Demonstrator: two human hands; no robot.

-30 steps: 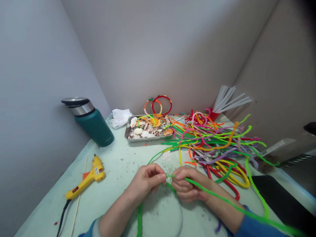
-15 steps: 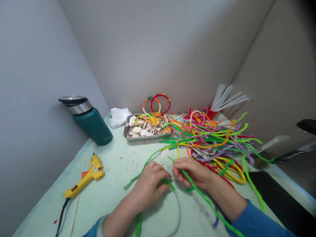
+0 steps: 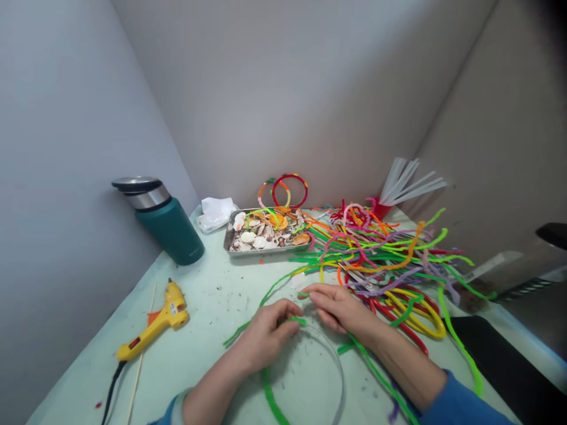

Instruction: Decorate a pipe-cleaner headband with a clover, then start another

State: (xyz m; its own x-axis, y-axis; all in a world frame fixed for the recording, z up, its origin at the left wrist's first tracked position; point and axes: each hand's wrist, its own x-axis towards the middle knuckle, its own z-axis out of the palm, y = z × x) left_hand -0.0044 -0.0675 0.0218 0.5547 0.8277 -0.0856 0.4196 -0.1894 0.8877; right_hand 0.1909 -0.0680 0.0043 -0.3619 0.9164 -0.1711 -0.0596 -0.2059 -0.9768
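My left hand (image 3: 268,336) is closed, thumb and fingers pinching a thin hoop (image 3: 341,378). The hoop's right side is bare and greyish; green fuzzy wrapping (image 3: 271,396) covers its left side up to my fingertips. My right hand (image 3: 340,308) pinches a bright green pipe cleaner (image 3: 374,367) near its end, and the rest trails under my right wrist toward the bottom edge. The two hands are close but apart above the table. A short green piece (image 3: 345,349) lies under my right hand. Another long green pipe cleaner (image 3: 270,290) lies beyond my left hand.
Behind my hands stands a metal tray (image 3: 266,252) of shells, with two decorated rings (image 3: 305,192) behind it. Coloured pipe cleaners (image 3: 376,248) with scissors (image 3: 354,276) heap up at right. A yellow glue gun (image 3: 155,324), wooden stick (image 3: 137,378) and teal bottle (image 3: 170,230) are at left.
My left hand has turned, and the hoop has swung rightward, showing more of its bare curve. My right hand has tipped lower over the pipe cleaner, covering more of its end.
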